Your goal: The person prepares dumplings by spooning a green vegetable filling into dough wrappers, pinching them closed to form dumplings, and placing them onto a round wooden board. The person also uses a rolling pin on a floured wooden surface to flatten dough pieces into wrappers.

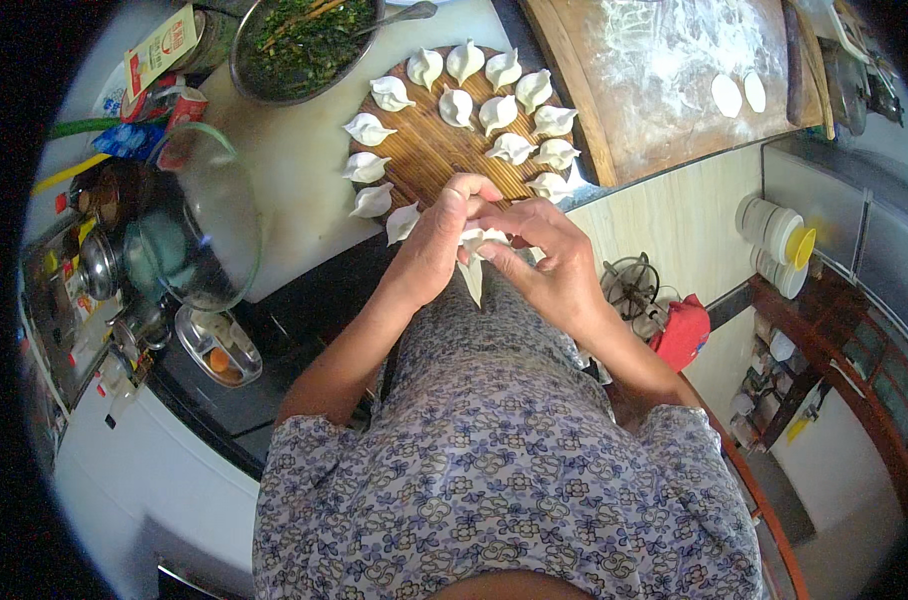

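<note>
Between my two hands a dumpling [472, 279] of white dough is held, its pointed end hanging down toward me. My left hand [443, 232] cups it from the left side. With thumb and bent fingers, my right hand [548, 255] pinches the dough's edge. The fingers hide much of the dumpling and whatever is inside it. Just beyond the hands lies a round slatted wooden board [416, 154]. Several finished-looking dumplings [456, 107] ring its rim, and a few sit further in.
A metal bowl of chopped green filling [296, 52] with chopsticks and a spoon [409, 15] stands at the back left. At right, a floured wooden board [649, 97] bears two dough wrappers [726, 96]. A glass lid [206, 217] and a metal dish [218, 349] are on the left.
</note>
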Demonstrator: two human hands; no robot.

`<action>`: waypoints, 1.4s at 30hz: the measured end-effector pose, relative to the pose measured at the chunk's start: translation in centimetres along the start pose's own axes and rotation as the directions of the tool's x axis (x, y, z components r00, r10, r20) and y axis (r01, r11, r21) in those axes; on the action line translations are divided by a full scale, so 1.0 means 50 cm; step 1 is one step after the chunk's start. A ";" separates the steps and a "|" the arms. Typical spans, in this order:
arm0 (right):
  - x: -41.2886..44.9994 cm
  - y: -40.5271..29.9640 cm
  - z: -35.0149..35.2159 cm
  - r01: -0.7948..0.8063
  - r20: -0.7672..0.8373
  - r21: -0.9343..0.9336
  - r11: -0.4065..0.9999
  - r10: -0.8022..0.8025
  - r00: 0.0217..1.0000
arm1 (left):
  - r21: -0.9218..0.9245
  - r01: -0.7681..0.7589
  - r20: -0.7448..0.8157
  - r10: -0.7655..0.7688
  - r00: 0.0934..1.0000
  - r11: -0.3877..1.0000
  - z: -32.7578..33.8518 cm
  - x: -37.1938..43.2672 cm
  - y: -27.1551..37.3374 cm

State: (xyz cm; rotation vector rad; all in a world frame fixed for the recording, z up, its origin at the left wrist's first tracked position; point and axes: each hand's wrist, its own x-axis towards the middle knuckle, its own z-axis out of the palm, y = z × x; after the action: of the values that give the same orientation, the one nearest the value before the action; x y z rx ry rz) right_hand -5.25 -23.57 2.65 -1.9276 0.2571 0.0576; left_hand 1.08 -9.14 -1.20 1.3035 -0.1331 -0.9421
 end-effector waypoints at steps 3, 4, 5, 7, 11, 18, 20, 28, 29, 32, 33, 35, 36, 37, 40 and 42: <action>0.000 0.023 0.001 0.028 0.022 -0.006 1.000 -0.028 0.999 | 0.143 -0.066 0.019 0.064 0.998 0.987 -0.011 0.017 -0.004; -0.001 0.033 0.005 0.050 -0.003 -0.043 0.998 -0.050 0.999 | 0.255 -0.127 0.036 0.121 0.992 0.959 -0.019 0.025 -0.007; 0.000 0.044 0.009 0.071 -0.027 -0.081 0.994 -0.074 0.997 | 0.256 -0.124 0.036 0.119 0.992 0.959 -0.026 0.029 -0.007; 0.004 0.073 0.018 0.089 -0.065 -0.143 0.986 -0.099 0.993 | 0.375 0.029 -0.063 -0.006 0.998 0.927 -0.037 0.035 -0.004; 0.030 0.095 0.022 0.149 -0.163 -0.393 0.907 -0.228 0.960 | 0.597 -0.091 -0.145 0.219 0.965 0.797 -0.060 0.043 -0.002; 0.051 0.114 0.024 0.124 -0.188 -0.578 0.807 -0.279 0.942 | 0.836 -0.213 0.024 0.354 0.935 0.506 -0.050 0.073 -0.024; 0.049 0.116 0.022 0.121 -0.172 -0.620 0.776 -0.284 0.943 | 0.850 -0.233 0.048 0.372 0.927 0.472 -0.046 0.085 -0.030; 0.052 0.122 0.007 0.098 -0.147 -0.676 0.730 -0.264 0.953 | 0.829 -0.334 0.127 0.430 0.894 0.449 -0.049 0.113 -0.042; 0.053 0.124 0.008 0.097 -0.148 -0.676 0.731 -0.263 0.954 | 0.827 -0.332 0.117 0.439 0.891 0.454 -0.047 0.113 -0.040; 0.053 0.128 0.010 0.100 -0.157 -0.677 0.730 -0.275 0.948 | 0.823 -0.323 0.100 0.440 0.892 0.467 -0.046 0.111 -0.042; 0.052 0.131 0.010 0.109 -0.150 -0.679 0.726 -0.282 0.948 | 0.821 -0.316 0.093 0.435 0.896 0.475 -0.045 0.110 -0.045; 0.050 0.132 0.009 0.116 -0.144 -0.680 0.724 -0.287 0.947 | 0.820 -0.312 0.097 0.420 0.902 0.480 -0.047 0.112 -0.049; 0.050 0.133 0.007 0.122 -0.131 -0.684 0.719 -0.286 0.949 | 0.819 -0.308 0.101 0.406 0.908 0.484 -0.047 0.114 -0.051; 0.050 0.132 0.005 0.127 -0.119 -0.689 0.714 -0.284 0.951 | 0.819 -0.307 0.101 0.404 0.909 0.485 -0.047 0.115 -0.051; 0.057 0.102 -0.011 0.085 -0.105 -0.666 0.741 -0.205 0.973 | 0.818 -0.315 0.119 0.393 0.912 0.482 -0.046 0.112 -0.049; 0.053 0.109 -0.041 0.083 -0.164 -0.589 0.804 -0.219 0.962 | 0.836 -0.258 0.080 0.358 0.930 0.484 -0.045 0.110 -0.040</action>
State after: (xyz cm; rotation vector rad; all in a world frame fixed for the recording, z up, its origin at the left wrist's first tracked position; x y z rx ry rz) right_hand -3.96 -27.73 -2.02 -2.5683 0.2513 -0.2180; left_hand 4.84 -10.95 -5.88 2.1332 -0.8098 -0.4557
